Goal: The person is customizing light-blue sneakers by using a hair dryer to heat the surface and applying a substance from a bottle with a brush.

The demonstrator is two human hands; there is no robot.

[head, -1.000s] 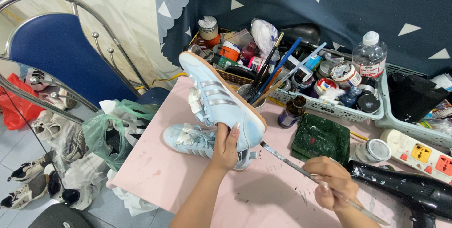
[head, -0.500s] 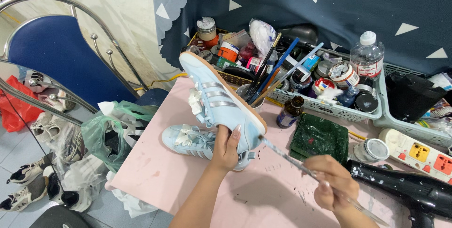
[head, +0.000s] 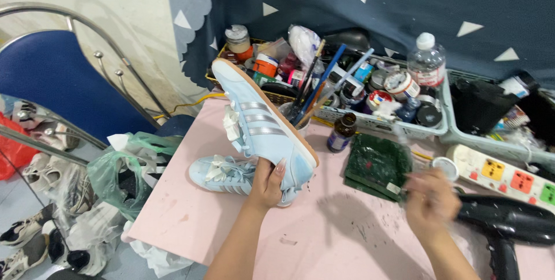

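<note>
Pink and paint-flecked, your tabletop (head: 191,222) sat against a dark blue cloth with white triangles, a blue chair (head: 52,83) and a green plastic bag (head: 115,170) off its left edge.

Left to right, the risks read like this. Your left hand (head: 267,183) was clamped around the toe end of a pale blue shoe (head: 260,121), holding it tilted up in the air with the tan sole facing right. You gripped only that one end, so the long heel part hung free; a slackened hold would likely have dropped it onto the second shoe (head: 222,175), which lay flat on the tabletop just below. The raised heel also stood near a cup of brushes (head: 306,106) and a brown bottle (head: 342,132). A careless turn of the shoe could have tipped either one, and a spill would have run toward both shoes.

Further right lay a green palette (head: 378,164) smeared with dark paint. Your right hand (head: 430,205) was blurred beside it, fingers curled; I cannot tell whether it held anything. Moving that fast so close to wet paint, it might have smudged your skin and then marked the pale shoe.

At the far right, a black hair dryer (head: 509,228) rested just beside that hand, and a white power strip (head: 503,176) lay behind it; spilled liquid reaching the strip looked like the worst outcome.
</note>
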